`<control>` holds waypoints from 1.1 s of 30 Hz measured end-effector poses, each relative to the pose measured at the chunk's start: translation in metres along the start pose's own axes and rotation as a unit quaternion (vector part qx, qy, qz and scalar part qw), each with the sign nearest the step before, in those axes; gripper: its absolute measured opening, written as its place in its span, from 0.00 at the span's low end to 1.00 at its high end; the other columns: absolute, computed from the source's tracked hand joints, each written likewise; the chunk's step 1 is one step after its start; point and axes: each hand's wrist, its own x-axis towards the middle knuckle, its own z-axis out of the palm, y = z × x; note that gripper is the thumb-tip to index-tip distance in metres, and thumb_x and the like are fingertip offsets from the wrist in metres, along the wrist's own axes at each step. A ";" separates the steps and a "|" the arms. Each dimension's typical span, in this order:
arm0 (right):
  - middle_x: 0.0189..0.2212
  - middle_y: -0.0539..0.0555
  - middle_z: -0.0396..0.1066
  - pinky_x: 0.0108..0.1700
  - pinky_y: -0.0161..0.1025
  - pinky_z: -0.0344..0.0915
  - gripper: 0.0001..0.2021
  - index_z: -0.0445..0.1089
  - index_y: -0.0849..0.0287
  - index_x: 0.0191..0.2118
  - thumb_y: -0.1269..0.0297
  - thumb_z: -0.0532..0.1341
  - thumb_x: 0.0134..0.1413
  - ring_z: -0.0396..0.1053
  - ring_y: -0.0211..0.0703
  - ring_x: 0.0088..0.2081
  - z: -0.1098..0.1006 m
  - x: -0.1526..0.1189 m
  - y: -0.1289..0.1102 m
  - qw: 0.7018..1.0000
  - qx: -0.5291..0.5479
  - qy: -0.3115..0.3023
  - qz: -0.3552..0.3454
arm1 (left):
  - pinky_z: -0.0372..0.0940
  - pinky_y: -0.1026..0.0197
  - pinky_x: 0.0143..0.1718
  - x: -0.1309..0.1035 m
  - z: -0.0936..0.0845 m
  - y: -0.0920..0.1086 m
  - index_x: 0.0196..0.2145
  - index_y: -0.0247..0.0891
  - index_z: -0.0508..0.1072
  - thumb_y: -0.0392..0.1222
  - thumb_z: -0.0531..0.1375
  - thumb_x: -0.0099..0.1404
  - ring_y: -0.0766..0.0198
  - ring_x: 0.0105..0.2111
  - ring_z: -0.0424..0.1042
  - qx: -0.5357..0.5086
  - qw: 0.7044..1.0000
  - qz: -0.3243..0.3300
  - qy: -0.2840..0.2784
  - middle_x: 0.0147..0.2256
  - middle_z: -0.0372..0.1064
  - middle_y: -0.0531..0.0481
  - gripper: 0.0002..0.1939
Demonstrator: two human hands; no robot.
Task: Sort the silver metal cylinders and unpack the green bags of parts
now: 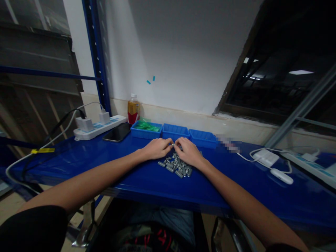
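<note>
Seated at a blue tabletop (pixel 147 180), front edge right across my lap. Past that edge, about midway along it, loose pile of small metal parts (pixel 175 163): a few longer cylinders on the near side, shorter bits heaped behind. Left hand (pixel 156 148) at the pile's far left, right hand (pixel 188 151) over its right side; both curled, thumb and fingertips pinched nearly closed, meeting on one small metal piece (pixel 173 144) held just above the far side of the pile. Exact shape too small to tell. Toward the tabletop's right edge: white oval device (pixel 281 176), white adapter (pixel 266 157) behind it. Back left: dark phone (pixel 117 133), white power strip (pixel 98 130) with plugs in. Along the back edge, three blue bins in a row: left bin (pixel 146 134) holds green pieces (pixel 147 126), then middle bin (pixel 175 135), right bin (pixel 203 142). Bottle (pixel 133 110) upright behind the left bin. Beyond, pale wall (pixel 183 63), two small blue stickers (pixel 153 78) on it.
</note>
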 end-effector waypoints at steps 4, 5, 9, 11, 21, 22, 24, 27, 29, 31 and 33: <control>0.34 0.53 0.67 0.40 0.38 0.58 0.05 0.62 0.58 0.40 0.65 0.55 0.58 0.64 0.43 0.38 0.001 0.000 0.001 1.000 0.014 0.010 -0.005 | 0.63 0.60 0.36 0.001 0.001 -0.001 0.45 0.41 0.65 0.47 0.44 0.69 0.55 0.37 0.73 0.006 1.000 -0.003 0.000 0.35 0.73 0.46 0.15; 0.34 0.53 0.67 0.41 0.38 0.59 0.05 0.62 0.58 0.41 0.66 0.55 0.58 0.64 0.43 0.38 0.001 0.000 0.001 1.000 0.016 0.011 -0.010 | 0.63 0.60 0.36 0.001 0.001 -0.001 0.44 0.40 0.66 0.46 0.43 0.69 0.56 0.37 0.73 0.006 1.000 -0.002 -0.002 0.34 0.73 0.46 0.15; 0.34 0.54 0.67 0.42 0.38 0.59 0.03 0.62 0.58 0.39 0.67 0.53 0.60 0.64 0.43 0.39 0.002 0.000 0.001 0.999 0.018 0.011 -0.031 | 0.62 0.61 0.36 0.000 0.000 0.001 0.40 0.39 0.67 0.47 0.42 0.70 0.57 0.36 0.72 0.009 1.000 0.000 -0.005 0.33 0.72 0.46 0.17; 0.35 0.54 0.67 0.42 0.38 0.58 0.03 0.62 0.58 0.38 0.67 0.53 0.60 0.64 0.43 0.39 0.002 0.000 0.002 0.999 0.016 0.009 -0.034 | 0.62 0.61 0.35 0.000 -0.001 0.001 0.38 0.39 0.67 0.47 0.41 0.70 0.58 0.35 0.72 0.011 1.000 0.003 -0.008 0.33 0.72 0.46 0.18; 0.34 0.54 0.67 0.41 0.38 0.58 0.05 0.62 0.58 0.37 0.67 0.50 0.62 0.64 0.43 0.38 0.001 0.001 0.002 1.000 0.002 0.000 -0.021 | 0.61 0.61 0.34 0.001 0.003 -0.001 0.39 0.39 0.67 0.51 0.41 0.70 0.57 0.34 0.72 0.008 1.000 0.027 -0.002 0.32 0.72 0.47 0.20; 0.34 0.54 0.67 0.41 0.38 0.58 0.06 0.62 0.58 0.37 0.67 0.50 0.62 0.64 0.43 0.38 0.001 0.001 0.002 1.000 0.001 0.000 -0.019 | 0.61 0.61 0.34 0.001 0.002 -0.001 0.38 0.39 0.67 0.51 0.41 0.70 0.58 0.34 0.72 0.009 1.000 0.029 -0.001 0.32 0.72 0.47 0.20; 0.34 0.54 0.67 0.41 0.38 0.57 0.06 0.62 0.58 0.37 0.67 0.49 0.62 0.64 0.43 0.38 0.000 0.002 0.002 1.000 -0.001 -0.001 -0.016 | 0.61 0.61 0.33 0.001 0.002 0.000 0.38 0.39 0.68 0.51 0.41 0.70 0.58 0.33 0.72 0.010 0.999 0.035 -0.002 0.32 0.71 0.46 0.20; 0.34 0.54 0.68 0.41 0.38 0.57 0.06 0.62 0.58 0.36 0.67 0.49 0.63 0.64 0.42 0.38 0.000 0.002 0.002 1.000 -0.002 -0.004 -0.015 | 0.61 0.62 0.33 0.001 0.002 0.000 0.37 0.38 0.68 0.51 0.42 0.70 0.58 0.33 0.72 0.003 0.999 0.044 -0.006 0.33 0.72 0.46 0.20; 0.34 0.54 0.68 0.40 0.37 0.57 0.06 0.62 0.58 0.36 0.67 0.49 0.63 0.64 0.43 0.38 0.000 0.002 0.002 1.000 -0.002 -0.004 -0.012 | 0.61 0.62 0.34 0.002 0.001 -0.001 0.37 0.38 0.69 0.51 0.43 0.70 0.59 0.34 0.71 -0.011 0.998 0.054 -0.016 0.33 0.72 0.46 0.19; 0.33 0.53 0.68 0.40 0.37 0.57 0.07 0.62 0.58 0.36 0.66 0.50 0.63 0.64 0.43 0.38 -0.002 0.002 0.003 1.000 0.000 0.001 -0.006 | 0.61 0.63 0.34 0.002 0.000 -0.002 0.38 0.38 0.69 0.50 0.45 0.69 0.60 0.34 0.71 -0.031 0.996 0.071 -0.036 0.34 0.72 0.47 0.18; 0.33 0.53 0.68 0.41 0.37 0.57 0.07 0.63 0.58 0.35 0.66 0.50 0.63 0.64 0.43 0.38 -0.004 0.003 0.005 1.000 0.005 0.010 -0.001 | 0.60 0.64 0.34 0.002 -0.001 -0.002 0.38 0.39 0.70 0.51 0.48 0.68 0.61 0.35 0.71 -0.048 0.993 0.087 -0.058 0.35 0.71 0.48 0.17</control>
